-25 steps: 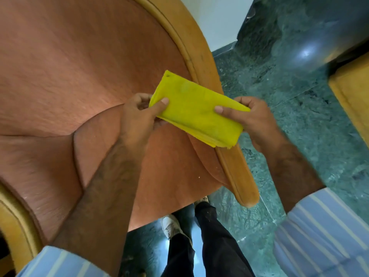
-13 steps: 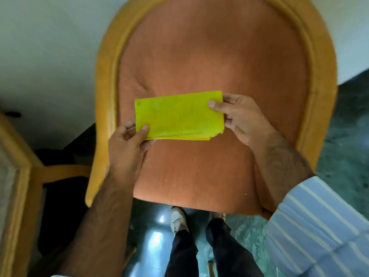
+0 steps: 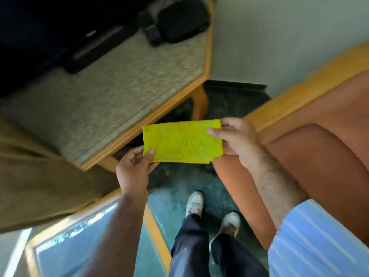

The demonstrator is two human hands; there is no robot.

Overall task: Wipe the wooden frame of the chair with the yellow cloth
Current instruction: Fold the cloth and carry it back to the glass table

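Observation:
A folded yellow cloth is held flat in the air between both hands, just left of the chair. My left hand pinches its lower left corner. My right hand grips its right edge, thumb on top. The chair has an orange padded seat and a light wooden frame that runs diagonally from behind my right hand up to the right. The cloth is not touching the frame.
A wooden side table with a speckled top stands at the upper left, dark devices on it. A glass-topped wooden table lies at the lower left. My feet stand on green marble floor. A white wall is behind.
The view has swung left: the chair that filled the centre now lies at the right, and the side table has come into view. Both hands still hold the cloth stretched between them.

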